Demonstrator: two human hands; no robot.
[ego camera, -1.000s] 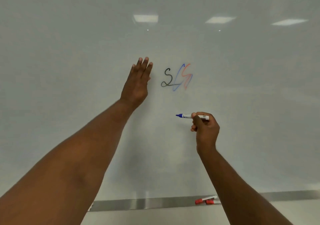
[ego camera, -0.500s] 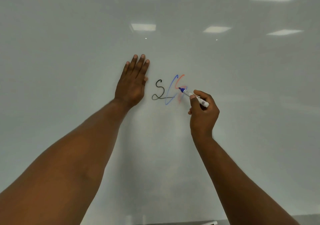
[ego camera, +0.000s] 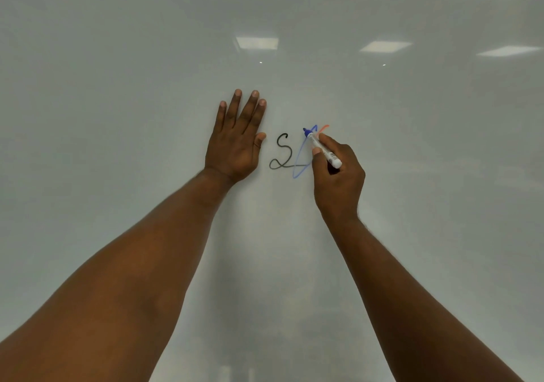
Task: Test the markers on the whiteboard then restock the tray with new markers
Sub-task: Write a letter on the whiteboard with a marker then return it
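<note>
Gripping the blue marker [ego camera: 322, 148], right hand [ego camera: 338, 175] has moved its tip up to the blue squiggle [ego camera: 300, 160] top, w/ left hand [ego camera: 235, 143] still flat, fingers straight, on whiteboard [ego camera: 117, 116]; tray now out of view.

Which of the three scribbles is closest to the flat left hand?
The black scribble, right beside the left hand; the blue scribble and red scribble lie farther right, at the marker.

The white marker [ego camera: 323, 149], uncapped with a blue tip, lies tilted with the tip up-left against the whiteboard [ego camera: 117, 87], just right of the black S-shaped mark [ego camera: 281, 153], over the blue scribble [ego camera: 298, 163].
</note>
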